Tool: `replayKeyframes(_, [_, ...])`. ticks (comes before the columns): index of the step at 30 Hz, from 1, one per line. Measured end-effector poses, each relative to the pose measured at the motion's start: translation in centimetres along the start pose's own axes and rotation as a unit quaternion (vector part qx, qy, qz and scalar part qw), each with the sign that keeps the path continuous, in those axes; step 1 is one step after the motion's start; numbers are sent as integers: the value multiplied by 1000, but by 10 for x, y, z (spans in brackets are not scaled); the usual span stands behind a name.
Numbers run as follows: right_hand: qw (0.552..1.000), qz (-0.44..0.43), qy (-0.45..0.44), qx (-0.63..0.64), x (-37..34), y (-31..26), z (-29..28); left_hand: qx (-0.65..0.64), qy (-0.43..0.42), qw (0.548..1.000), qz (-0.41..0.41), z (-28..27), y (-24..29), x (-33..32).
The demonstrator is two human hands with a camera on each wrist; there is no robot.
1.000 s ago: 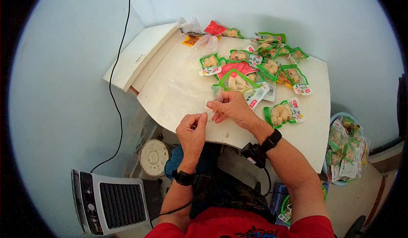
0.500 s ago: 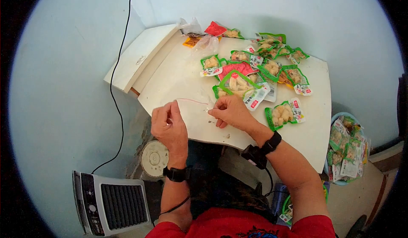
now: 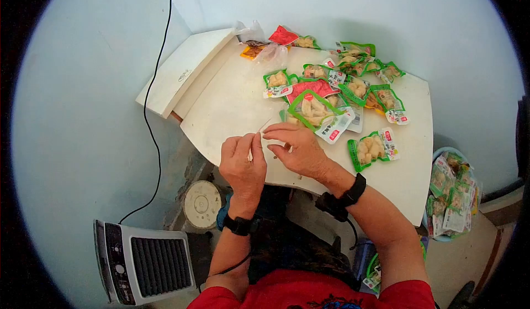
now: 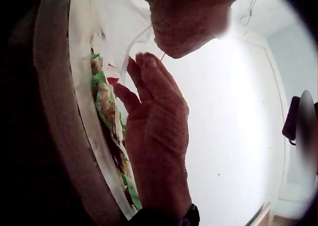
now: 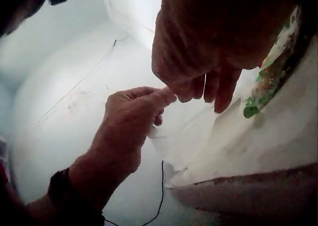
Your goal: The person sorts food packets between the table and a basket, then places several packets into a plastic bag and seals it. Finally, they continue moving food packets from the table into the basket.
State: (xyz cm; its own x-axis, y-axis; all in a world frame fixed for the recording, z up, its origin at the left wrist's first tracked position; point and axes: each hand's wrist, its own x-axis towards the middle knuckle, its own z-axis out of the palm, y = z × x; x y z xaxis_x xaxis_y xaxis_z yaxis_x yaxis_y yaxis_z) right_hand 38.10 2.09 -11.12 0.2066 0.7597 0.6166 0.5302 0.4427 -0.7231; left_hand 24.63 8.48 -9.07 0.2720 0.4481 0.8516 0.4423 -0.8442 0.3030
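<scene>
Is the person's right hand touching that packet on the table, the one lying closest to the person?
Apart. The head view shows it: a strip of white tabletop is visible between the right hand and the packet.

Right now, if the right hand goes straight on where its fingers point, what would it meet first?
Probably the left hand, which lies just ahead of the right hand in the head view; the depth is unclear.

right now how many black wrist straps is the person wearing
2. One left strap sits just behind the left hand; one right strap sits just behind the right hand. Anything under the red sleeves would be hidden.
</scene>
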Motion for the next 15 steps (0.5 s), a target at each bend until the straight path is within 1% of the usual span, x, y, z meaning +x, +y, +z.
replayKeyframes(3, [996,60,-6,69,-1,-2,3,-11,-37,999,-11,1,0,-6])
replayKeyframes(6, [997,51,-46,20,-2,4,1,-53,-37,997,-40,-2,10,-7])
replayKeyframes(9, [995,73,-55,34,-2,0,-2,-66,-55,996,17,-1,6,-19])
replayKeyframes(12, [993,89,-75,32,-2,1,-2,-102,-62,992,26,1,5,-27])
replayKeyframes(15, [995,86,-52,25,-2,2,-1,-58,-91,992,65,3,-1,-31])
